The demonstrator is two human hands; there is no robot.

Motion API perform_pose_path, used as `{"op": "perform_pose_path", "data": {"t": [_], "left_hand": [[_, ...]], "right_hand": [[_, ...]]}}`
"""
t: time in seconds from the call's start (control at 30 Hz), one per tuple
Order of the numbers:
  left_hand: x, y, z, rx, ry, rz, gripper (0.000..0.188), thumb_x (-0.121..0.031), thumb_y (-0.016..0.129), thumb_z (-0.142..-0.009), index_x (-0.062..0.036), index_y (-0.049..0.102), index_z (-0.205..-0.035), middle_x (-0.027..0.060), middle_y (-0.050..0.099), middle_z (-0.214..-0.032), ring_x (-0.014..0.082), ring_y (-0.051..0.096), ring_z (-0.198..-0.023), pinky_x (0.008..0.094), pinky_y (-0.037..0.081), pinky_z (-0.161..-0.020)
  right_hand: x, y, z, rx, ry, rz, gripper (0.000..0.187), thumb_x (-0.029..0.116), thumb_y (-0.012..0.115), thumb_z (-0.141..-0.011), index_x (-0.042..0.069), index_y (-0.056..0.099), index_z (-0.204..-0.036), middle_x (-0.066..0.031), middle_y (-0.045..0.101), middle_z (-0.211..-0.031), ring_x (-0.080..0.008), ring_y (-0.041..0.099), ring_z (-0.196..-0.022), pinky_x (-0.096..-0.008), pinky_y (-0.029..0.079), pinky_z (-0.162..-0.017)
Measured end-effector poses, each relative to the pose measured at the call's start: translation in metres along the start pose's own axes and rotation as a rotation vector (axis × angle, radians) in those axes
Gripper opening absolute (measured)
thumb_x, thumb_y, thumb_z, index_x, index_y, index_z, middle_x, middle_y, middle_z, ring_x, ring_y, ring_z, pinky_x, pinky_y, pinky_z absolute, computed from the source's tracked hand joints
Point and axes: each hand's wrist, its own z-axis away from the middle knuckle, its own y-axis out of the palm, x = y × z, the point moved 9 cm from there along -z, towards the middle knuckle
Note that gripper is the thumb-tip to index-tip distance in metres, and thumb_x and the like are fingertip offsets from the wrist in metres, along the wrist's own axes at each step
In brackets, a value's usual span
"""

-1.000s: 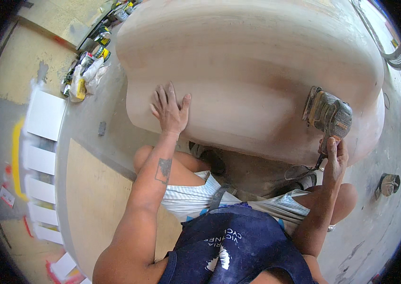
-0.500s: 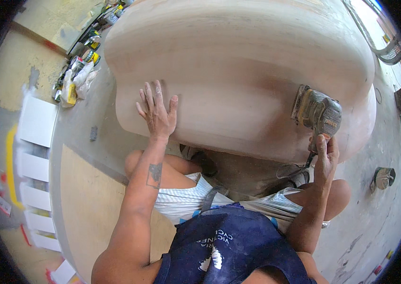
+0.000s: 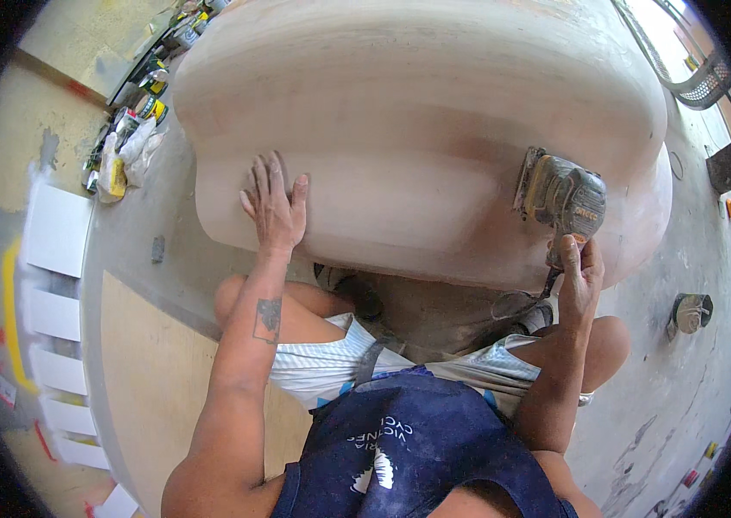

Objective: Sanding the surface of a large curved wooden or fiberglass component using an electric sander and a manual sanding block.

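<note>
In front of me stands a large, smooth, curved body panel (image 3: 400,198), pale pinkish-beige and dusty. My left hand (image 3: 276,207) lies flat on its left part, fingers spread and whitened with dust. Toward the right side, my right hand (image 3: 581,268) is wrapped round the rear end of a dusty power sander (image 3: 566,194). The sander is tilted, its pad side turned left against the panel's surface. A dark cord runs down from its handle toward my right knee. The contact between pad and panel is partly hidden by the tool's body.
Cans and bags (image 3: 128,155) line the wall at the far left. White sheets (image 3: 59,229) lie along the left side, beside a plywood board (image 3: 158,363). A small tin (image 3: 692,312) stands on the floor at right, and a perforated grey piece (image 3: 709,84) sits at far right.
The whole view has shifted slightly, so the panel and both hands appear a little further left. Against the panel, the left hand and the sander stay in nearly the same places.
</note>
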Motion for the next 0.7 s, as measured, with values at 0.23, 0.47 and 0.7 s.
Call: {"op": "perform_pose_path", "data": {"t": [0.23,0.47,0.7], "left_hand": [[-0.001,0.012,0.005,0.126,0.014,-0.079,0.08,-0.066,0.037,-0.105,-0.0149,0.026,-0.166,0.0232,0.021,-0.17,0.0467,0.017,-0.156,0.0695,0.007,-0.121],[-0.005,0.001,0.002,0.087,0.011,-0.036,0.079,-0.066,0.033,-0.106,-0.0177,0.02,-0.168,0.0212,0.014,-0.173,0.0437,0.013,-0.158,0.0684,0.003,-0.122],[-0.005,0.009,0.001,0.228,-0.029,-0.122,0.079,-0.066,0.032,-0.106,-0.0186,0.018,-0.168,0.0208,0.012,-0.173,0.0429,0.01,-0.159,0.0684,0.002,-0.122]], "right_hand": [[0.01,0.008,0.003,0.024,-0.02,-0.04,0.038,0.032,0.064,-0.105,-0.001,0.063,-0.125,-0.0047,0.067,-0.108,-0.0123,0.06,-0.095,-0.0291,0.048,-0.085],[0.007,0.008,0.004,0.039,0.024,-0.142,0.037,0.025,0.067,-0.104,-0.003,0.061,-0.127,-0.0069,0.068,-0.111,-0.0141,0.062,-0.099,-0.0311,0.05,-0.088],[0.016,0.012,0.004,0.016,0.006,-0.114,0.038,0.032,0.064,-0.105,0.0,0.061,-0.123,-0.0017,0.063,-0.102,-0.0096,0.055,-0.088,-0.0272,0.046,-0.078]]}}
